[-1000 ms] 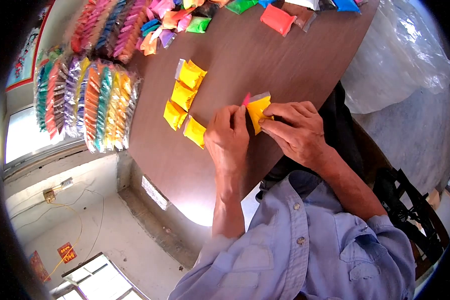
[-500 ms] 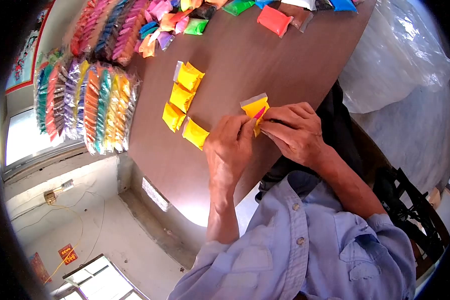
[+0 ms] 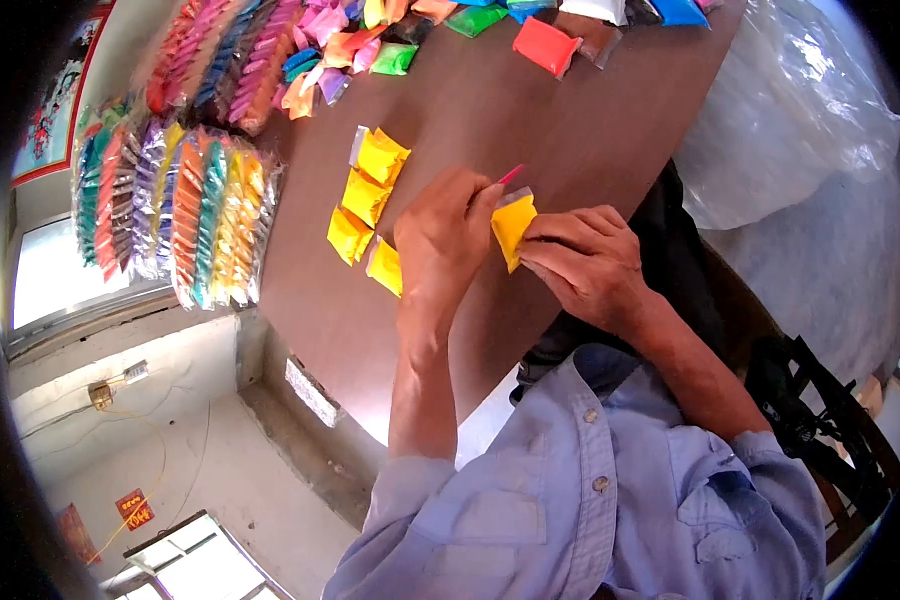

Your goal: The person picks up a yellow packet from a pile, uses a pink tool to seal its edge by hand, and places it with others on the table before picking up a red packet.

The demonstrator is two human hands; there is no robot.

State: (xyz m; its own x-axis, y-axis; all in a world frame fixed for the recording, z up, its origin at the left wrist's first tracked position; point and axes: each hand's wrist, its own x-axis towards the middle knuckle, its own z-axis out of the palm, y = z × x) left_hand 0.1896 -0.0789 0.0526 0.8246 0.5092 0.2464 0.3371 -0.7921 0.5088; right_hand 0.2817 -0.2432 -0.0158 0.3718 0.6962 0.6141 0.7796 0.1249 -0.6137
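Note:
My left hand (image 3: 442,232) is closed, with a thin pink stick (image 3: 511,174) poking out past its fingertips; what kind of tool it is, I cannot make out. My right hand (image 3: 592,252) pinches a small yellow packet (image 3: 513,227) by its right edge, above the brown table. That packet has a clear, flat end at the top. To the left lie several like yellow packets: one at the top (image 3: 381,155), one below it (image 3: 366,198), one lower left (image 3: 349,236), and one (image 3: 384,267) partly covered by my left hand.
Loose coloured packets, among them a red one (image 3: 546,47) and a green one (image 3: 394,59), lie along the table's far side. Long clear bags of coloured packets (image 3: 200,215) stand at the left edge. A large clear plastic bag (image 3: 785,110) is at the right, beyond the table (image 3: 340,330).
My left hand has moved up and left, drawing the pink stick away from the yellow packet. My right hand stays nearly in place, still pinching the packet.

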